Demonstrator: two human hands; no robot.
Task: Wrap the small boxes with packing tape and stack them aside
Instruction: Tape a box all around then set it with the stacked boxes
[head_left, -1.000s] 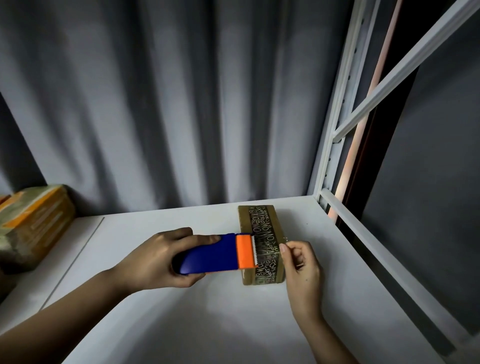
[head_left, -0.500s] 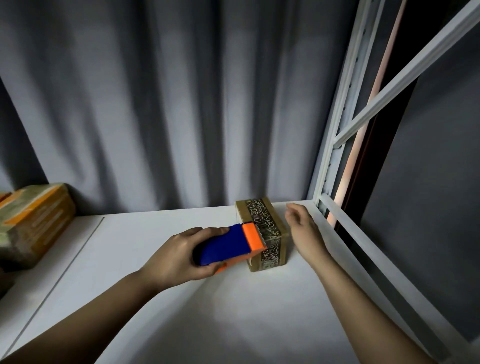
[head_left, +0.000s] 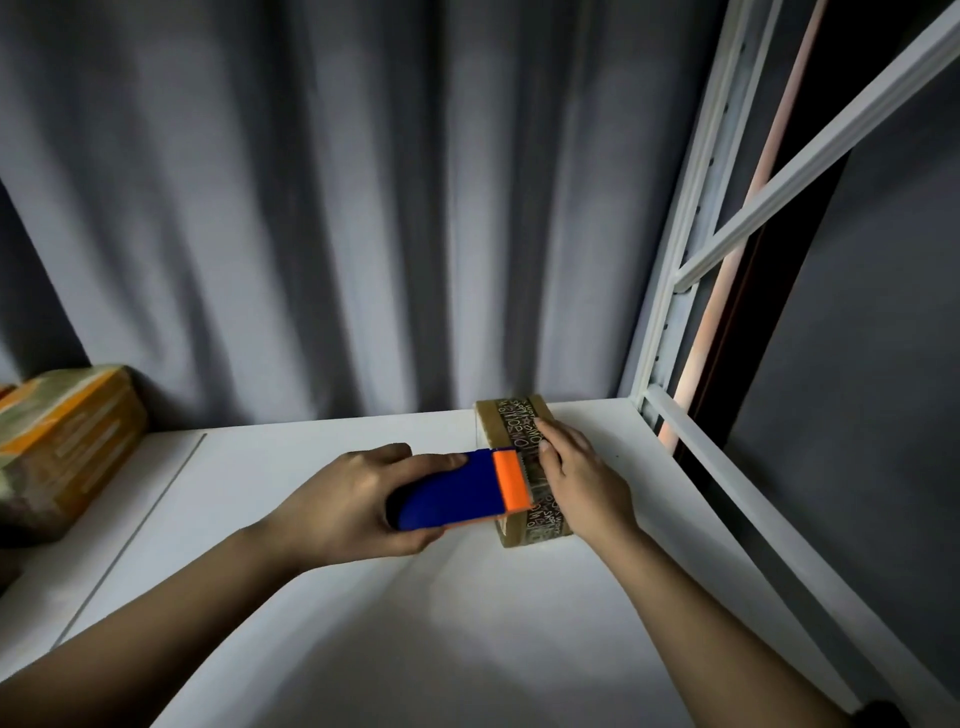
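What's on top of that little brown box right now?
A strip of printed tape, the right hand resting flat on it, and the tape dispenser's orange end. The box top under the hand is hidden.

1 box (head_left: 511, 422), 1 dispenser (head_left: 457, 488), 2 hands.

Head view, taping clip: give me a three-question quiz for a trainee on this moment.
1. True or false: the left hand holds the blue and orange dispenser.
2. What does the right hand rest on?
3. Where does the stack of wrapped boxes sit: A) far left, B) beside the white frame?

Key: 1 true. 2 the box, fingers flat on its printed tape. 3 A.
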